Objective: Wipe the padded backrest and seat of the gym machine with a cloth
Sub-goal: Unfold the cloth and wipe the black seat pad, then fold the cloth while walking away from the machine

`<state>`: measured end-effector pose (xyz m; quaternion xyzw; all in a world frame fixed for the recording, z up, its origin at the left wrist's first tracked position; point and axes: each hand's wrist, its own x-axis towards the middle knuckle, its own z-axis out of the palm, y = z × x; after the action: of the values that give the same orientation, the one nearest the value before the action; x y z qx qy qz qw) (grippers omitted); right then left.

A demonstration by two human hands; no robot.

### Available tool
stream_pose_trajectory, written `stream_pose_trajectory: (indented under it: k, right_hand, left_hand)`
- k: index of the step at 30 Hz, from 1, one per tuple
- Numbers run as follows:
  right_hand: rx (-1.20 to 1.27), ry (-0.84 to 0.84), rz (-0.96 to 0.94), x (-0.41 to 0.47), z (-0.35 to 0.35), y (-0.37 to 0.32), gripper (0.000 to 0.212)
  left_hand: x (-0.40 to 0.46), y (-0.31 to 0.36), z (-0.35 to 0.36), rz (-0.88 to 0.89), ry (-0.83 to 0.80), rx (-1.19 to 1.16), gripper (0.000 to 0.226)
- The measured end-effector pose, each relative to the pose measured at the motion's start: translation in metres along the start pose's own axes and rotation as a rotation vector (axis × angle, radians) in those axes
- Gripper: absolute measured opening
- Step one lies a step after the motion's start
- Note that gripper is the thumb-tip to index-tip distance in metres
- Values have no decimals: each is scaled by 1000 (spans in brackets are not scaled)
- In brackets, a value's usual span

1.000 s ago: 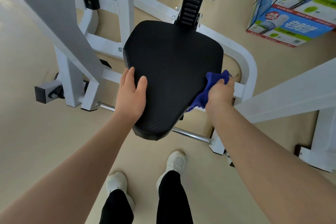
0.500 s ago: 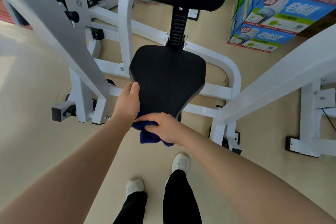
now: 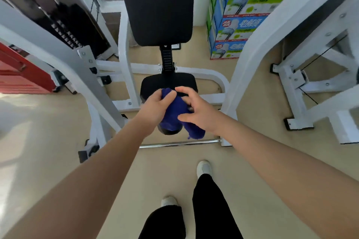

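The black padded seat [image 3: 169,82] sits low in the middle of the white machine, mostly hidden behind my hands. Above it rises the black padded backrest [image 3: 157,4]. A dark blue cloth [image 3: 179,116] hangs bunched in front of the seat. My left hand [image 3: 155,107] grips the cloth's upper end with thumb and fingers closed. My right hand [image 3: 194,109] touches the cloth's right side with fingers spread; whether it grips is unclear.
White frame beams [image 3: 258,44] slope on both sides of the seat. A black weight stack [image 3: 77,31] stands at the left, a red object [image 3: 21,72] beyond it. Blue printed boxes [image 3: 242,11] are stacked at the right. A chrome bar [image 3: 180,143] crosses low.
The view has pulled back and up, so the backrest now shows. The cloth has left the seat's front edge and now hangs between both hands, with the left hand gripping it.
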<state>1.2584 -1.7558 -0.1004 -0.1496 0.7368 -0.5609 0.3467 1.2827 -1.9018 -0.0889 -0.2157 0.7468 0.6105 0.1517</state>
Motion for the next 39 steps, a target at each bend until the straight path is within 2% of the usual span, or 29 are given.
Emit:
stream_pose_trajectory:
  k: [5,8,10,15,19,25,28,32,35,39]
  right_hand:
    - [-117,113,105,-53,2,-1,68]
    - [-118,219,161,-85,-9,-4,75]
    - [-110,259,184,-106,-18,-6,72]
    - [14,408,89,-153,-48,-14,26]
    - [-39,539,62,-204,-78,-10,14]
    - [-375,782,5,-310,-139,26,6]
    - [-325,833,-30,-370,-170,49,3]
    - [-39,887,-27,-455,-219,82,22]
    - [-53,950,3,-516,-255,102,14]
    - [-68,1081,24,-585,-301,127,19]
  left_hand:
    - [-24,10,25,131,-154,419,22]
    - [-42,21,45,213,-221,510,24]
    - [-56,31,60,302,-271,514,26]
    - [-93,55,103,479,-259,424,26]
    - [-109,68,149,444,-275,459,19]
    - [-151,83,258,504,-430,638,28]
    - [-182,87,327,513,-472,648,28]
    - [-212,87,419,571,-582,729,24]
    - [-224,84,483,580,-659,810,30]
    - [-236,91,565,551,-769,761,18]
